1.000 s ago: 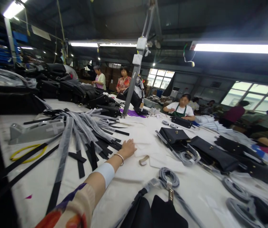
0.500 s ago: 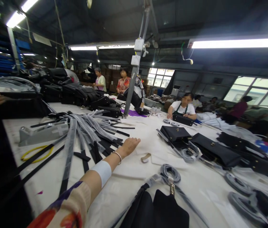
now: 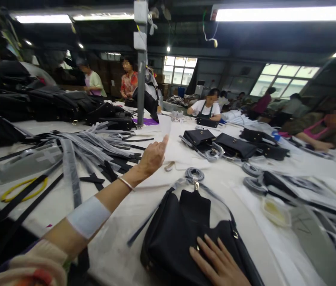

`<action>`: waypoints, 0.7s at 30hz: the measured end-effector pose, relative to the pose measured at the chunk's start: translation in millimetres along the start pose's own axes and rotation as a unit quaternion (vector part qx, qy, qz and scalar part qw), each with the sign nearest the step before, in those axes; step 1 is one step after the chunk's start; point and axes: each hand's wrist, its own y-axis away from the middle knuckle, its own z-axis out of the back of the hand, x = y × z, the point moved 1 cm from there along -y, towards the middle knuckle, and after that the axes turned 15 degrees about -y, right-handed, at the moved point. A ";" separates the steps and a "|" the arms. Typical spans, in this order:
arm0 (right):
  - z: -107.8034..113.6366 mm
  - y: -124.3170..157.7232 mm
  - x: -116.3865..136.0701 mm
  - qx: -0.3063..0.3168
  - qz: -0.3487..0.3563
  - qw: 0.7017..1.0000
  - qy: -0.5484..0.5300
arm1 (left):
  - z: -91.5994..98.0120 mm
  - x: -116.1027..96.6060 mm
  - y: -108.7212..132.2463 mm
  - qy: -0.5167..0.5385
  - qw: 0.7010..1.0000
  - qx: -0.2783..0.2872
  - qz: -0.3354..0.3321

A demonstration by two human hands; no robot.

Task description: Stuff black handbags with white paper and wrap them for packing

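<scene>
My left hand (image 3: 153,158) is stretched over the table with its fingers closed. Its fingertips pinch a thin white paper sheet (image 3: 164,124), one part of which stands up from the table. Spread flat, my right hand (image 3: 220,260) rests on a black handbag (image 3: 166,226) in front of me. The bag's flap (image 3: 196,210) is folded back, away from me. At the bag's far side lies a coiled strap (image 3: 194,174) in clear wrapping, beside a gold-coloured metal clasp (image 3: 197,186).
Wrapped black straps (image 3: 96,145), a grey tape dispenser (image 3: 18,167) and a yellow ring (image 3: 24,190) lie to the left. Black bags (image 3: 235,145) sit at right, near a small plastic tub (image 3: 276,211). A grey post (image 3: 140,87) rises behind. Several people work around the table.
My view has turned right and down. My left hand has closed on the paper and lifted part of it. My right hand has come into view on the handbag, which now shows more fully.
</scene>
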 end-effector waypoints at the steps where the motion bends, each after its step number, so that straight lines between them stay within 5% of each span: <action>1: 2.1 -0.3 2.3 0.006 0.000 1.000 0.003 | 17.3 -15.4 14.1 0.010 0.999 -0.017 -0.045; 5: 21.0 -3.6 25.7 0.007 -0.057 0.998 -0.025 | 76.2 -79.5 93.4 0.046 0.958 -0.139 -0.246; 9: 34.8 -0.7 44.2 -0.043 -0.049 0.996 -0.060 | 87.6 -118.7 157.2 0.091 0.932 -0.097 -0.336; 17: 53.1 30.9 62.8 -0.272 0.060 0.960 -0.014 | 75.8 -119.8 181.7 0.137 0.931 -0.069 -0.331; 21: 72.0 20.7 83.4 -0.270 0.068 0.959 0.059 | 75.1 -124.9 187.2 0.172 0.925 -0.067 -0.331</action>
